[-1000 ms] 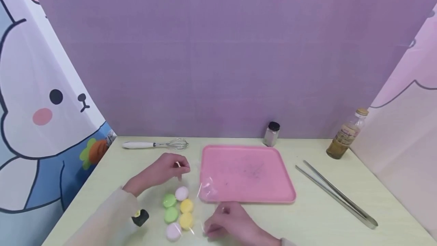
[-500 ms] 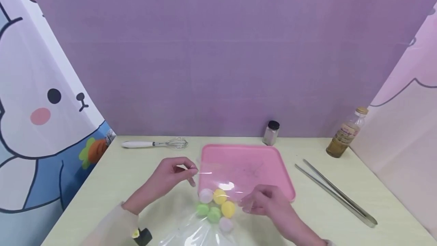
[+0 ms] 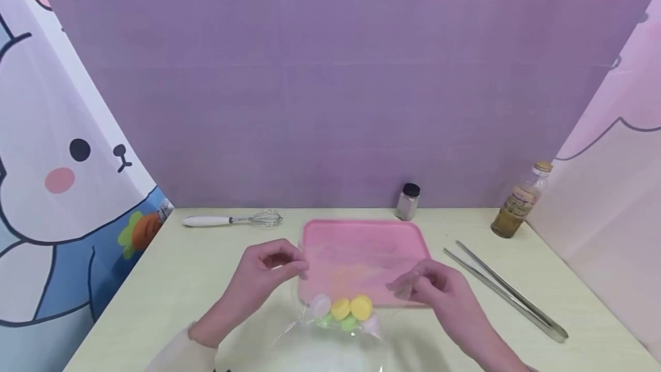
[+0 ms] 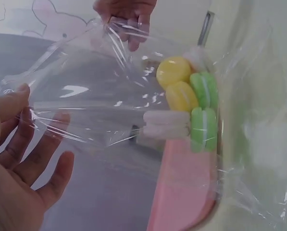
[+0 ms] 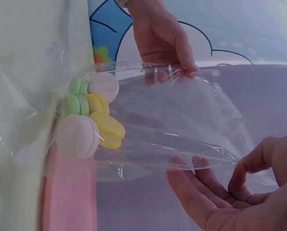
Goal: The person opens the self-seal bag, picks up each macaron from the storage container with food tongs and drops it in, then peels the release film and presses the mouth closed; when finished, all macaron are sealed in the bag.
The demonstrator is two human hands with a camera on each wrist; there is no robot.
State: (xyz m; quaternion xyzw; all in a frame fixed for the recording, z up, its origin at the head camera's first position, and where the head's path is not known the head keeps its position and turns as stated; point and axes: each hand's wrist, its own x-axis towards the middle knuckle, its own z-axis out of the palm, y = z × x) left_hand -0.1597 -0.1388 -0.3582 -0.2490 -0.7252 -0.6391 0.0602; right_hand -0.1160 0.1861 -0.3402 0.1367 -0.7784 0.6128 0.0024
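Observation:
My left hand (image 3: 258, 280) pinches one edge of a clear plastic bag (image 4: 81, 91) between thumb and fingers. On the other side my right hand (image 3: 449, 297) pinches the opposite edge, thumb against forefinger in the right wrist view. The bag is raised and stretched between both hands, in front of the pink tray in the head view. Inside it lie several macarons: yellow macarons (image 3: 361, 307), green macarons (image 4: 204, 129) and pale pink macarons (image 5: 77, 136). They bunch together, and the yellow ones partly cover the green ones in the head view.
Behind the bag lies a pink tray (image 3: 361, 227). A whisk (image 3: 232, 220) with a white handle is at the back left. A small black-capped jar (image 3: 408, 202) and a corked bottle (image 3: 521, 200) stand at the back. Metal tongs (image 3: 508, 291) lie to the right.
The bag of macarons, flat on the table at first, has been lifted and moved right, before the tray. My right hand has gone up and right, my left hand slightly right.

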